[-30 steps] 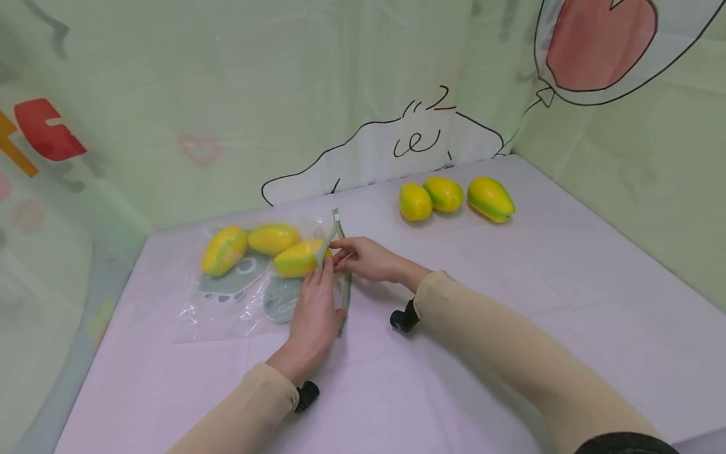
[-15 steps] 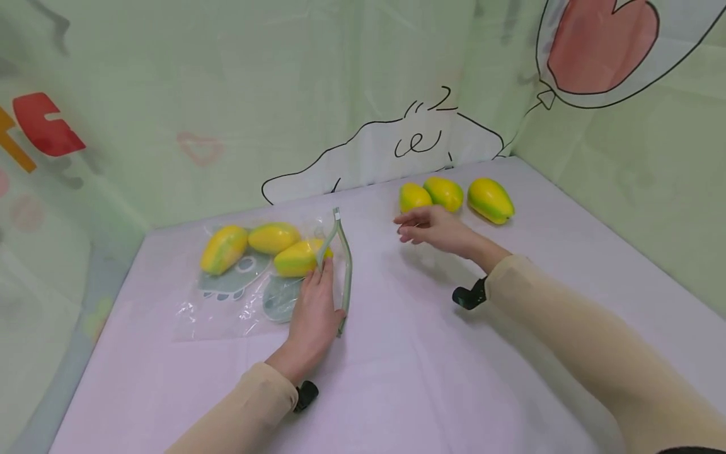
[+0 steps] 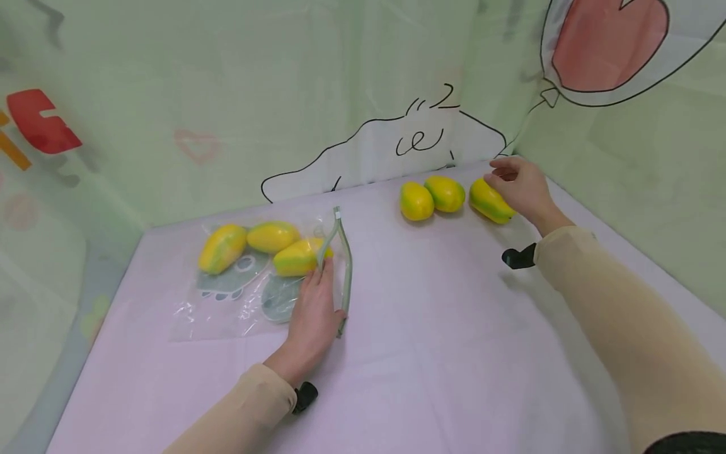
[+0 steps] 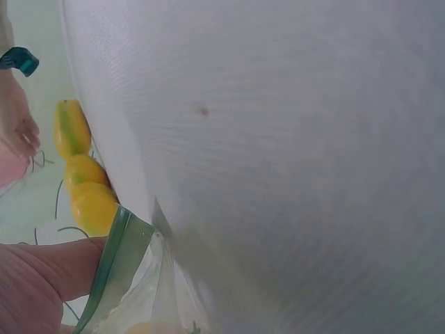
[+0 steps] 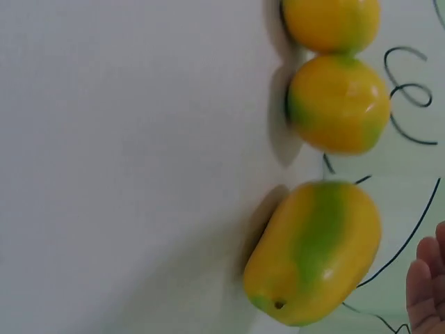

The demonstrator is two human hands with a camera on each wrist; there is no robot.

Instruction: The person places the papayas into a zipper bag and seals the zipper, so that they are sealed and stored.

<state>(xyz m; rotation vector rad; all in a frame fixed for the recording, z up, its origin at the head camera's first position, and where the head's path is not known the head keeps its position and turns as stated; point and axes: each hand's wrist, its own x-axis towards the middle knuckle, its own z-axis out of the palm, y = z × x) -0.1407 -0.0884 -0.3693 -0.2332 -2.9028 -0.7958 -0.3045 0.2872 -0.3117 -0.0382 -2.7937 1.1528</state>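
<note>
At the left of the head view lies a clear zip bag [image 3: 238,318] with a green zip strip. Inside are three oblong yellow-green fruits [image 3: 272,237], papaya-like in shape. My left hand [image 3: 312,318] holds the bag's mouth by its strip, which stands parted there. In the left wrist view the thumb [image 4: 76,264] meets the green strip [image 4: 115,271]. My right hand [image 3: 524,192] is at the far right, fingers spread beside and above a loose papaya-like fruit [image 3: 490,202]. The right wrist view shows that fruit [image 5: 316,250] with fingertips [image 5: 421,292] apart from it.
Two more such fruits [image 3: 416,202] lie together left of the right hand, near the table's back edge. The table has a pale lilac cloth [image 3: 408,353]. Green printed curtains [image 3: 272,94] stand behind and at both sides.
My right hand has left the bag's mouth and travelled right, past the two paired fruits, to the rightmost fruit. My left hand stays at the bag.
</note>
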